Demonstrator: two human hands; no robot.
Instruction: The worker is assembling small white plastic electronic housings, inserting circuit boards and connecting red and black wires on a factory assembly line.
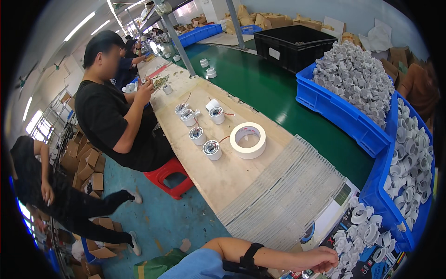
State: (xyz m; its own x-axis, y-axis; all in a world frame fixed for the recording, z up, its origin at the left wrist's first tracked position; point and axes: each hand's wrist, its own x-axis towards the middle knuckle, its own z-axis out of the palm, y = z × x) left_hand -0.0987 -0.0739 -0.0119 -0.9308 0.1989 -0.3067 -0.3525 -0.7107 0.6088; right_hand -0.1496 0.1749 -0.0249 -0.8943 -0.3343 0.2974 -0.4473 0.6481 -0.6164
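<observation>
Apparently at pick-up, the left hand point(321, 259) is curled, contents unclear, beside loose white plastic collars point(369, 235), where grasping would need opened fingers, the right hand unseen.

Strip lights point(79, 26) glow over a blue floor point(151, 221), windows point(39, 128) apparently at left.

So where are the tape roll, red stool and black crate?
Tape roll point(251, 153), head view: front of its outer side.
Red stool point(171, 167), head view: seat.
Black crate point(289, 57), head view: outer wall.
</observation>
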